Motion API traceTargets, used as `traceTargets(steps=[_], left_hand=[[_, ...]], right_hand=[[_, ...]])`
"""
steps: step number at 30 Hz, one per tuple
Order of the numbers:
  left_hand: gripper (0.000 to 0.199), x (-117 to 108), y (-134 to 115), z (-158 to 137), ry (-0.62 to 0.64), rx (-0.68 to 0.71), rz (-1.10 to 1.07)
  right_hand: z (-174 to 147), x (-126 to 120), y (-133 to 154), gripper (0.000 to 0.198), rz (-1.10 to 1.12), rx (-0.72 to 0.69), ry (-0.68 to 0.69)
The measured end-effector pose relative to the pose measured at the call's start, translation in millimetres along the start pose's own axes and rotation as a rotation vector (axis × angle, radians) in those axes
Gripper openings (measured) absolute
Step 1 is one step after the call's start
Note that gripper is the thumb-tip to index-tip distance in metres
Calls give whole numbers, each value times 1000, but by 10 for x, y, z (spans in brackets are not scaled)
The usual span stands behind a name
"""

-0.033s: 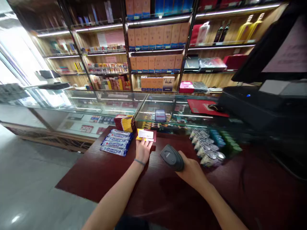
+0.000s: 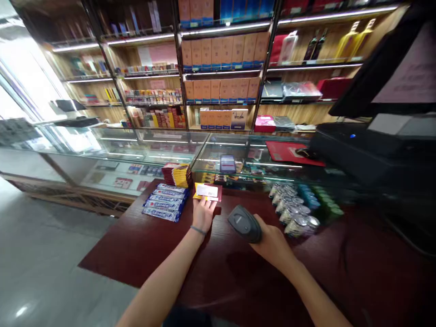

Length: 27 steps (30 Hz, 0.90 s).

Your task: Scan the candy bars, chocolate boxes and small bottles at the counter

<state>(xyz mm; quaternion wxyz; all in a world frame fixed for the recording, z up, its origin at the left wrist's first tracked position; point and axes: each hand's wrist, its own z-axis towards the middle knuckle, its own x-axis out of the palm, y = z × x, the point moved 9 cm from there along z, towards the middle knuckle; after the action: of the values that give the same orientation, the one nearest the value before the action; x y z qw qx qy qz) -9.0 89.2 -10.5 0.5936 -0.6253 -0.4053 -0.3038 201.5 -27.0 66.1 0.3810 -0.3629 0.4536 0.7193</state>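
Note:
My left hand (image 2: pixel 203 217) is closed on a flat yellow and dark-red packet (image 2: pixel 208 191), holding it up above the dark wood counter with a white label facing me. My right hand (image 2: pixel 271 243) grips a dark grey barcode scanner (image 2: pixel 244 223). Its head points left, toward the packet but apart from it. Just left of the packet stands a stack of similar yellow and dark-red packets (image 2: pixel 177 175). Several blue and silver wrapped packs (image 2: pixel 165 202) lie in a row in front of that stack.
Silver-topped cans (image 2: pixel 294 209) stand in rows on the right, beside blue and green ones (image 2: pixel 325 200). Glass display cases (image 2: pixel 150 147) border the counter's far side. A red mat (image 2: pixel 293 153) lies on the glass. A dark machine with a screen (image 2: pixel 381 150) fills the right side.

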Motion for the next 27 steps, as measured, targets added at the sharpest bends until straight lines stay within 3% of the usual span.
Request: traceTargets(steps=[9,15,21,24,27], left_hand=[[30,41,18,43,7,11,79],[46,99,-8,38,91,76,266],[52,304,-11,46,187,199,665],[36,480,1,66,249,311,932],[21,757,100,25,389,448,1270]], right_hand=[[44,-53,-17,37,65,21,31],[59,-286,-67,31,214,87,-49],[34,-655,-336,33,475,206,-257],[10,-834,-483,41,527,199,-365],[-27,-997,-620,44,533,196,-473]])
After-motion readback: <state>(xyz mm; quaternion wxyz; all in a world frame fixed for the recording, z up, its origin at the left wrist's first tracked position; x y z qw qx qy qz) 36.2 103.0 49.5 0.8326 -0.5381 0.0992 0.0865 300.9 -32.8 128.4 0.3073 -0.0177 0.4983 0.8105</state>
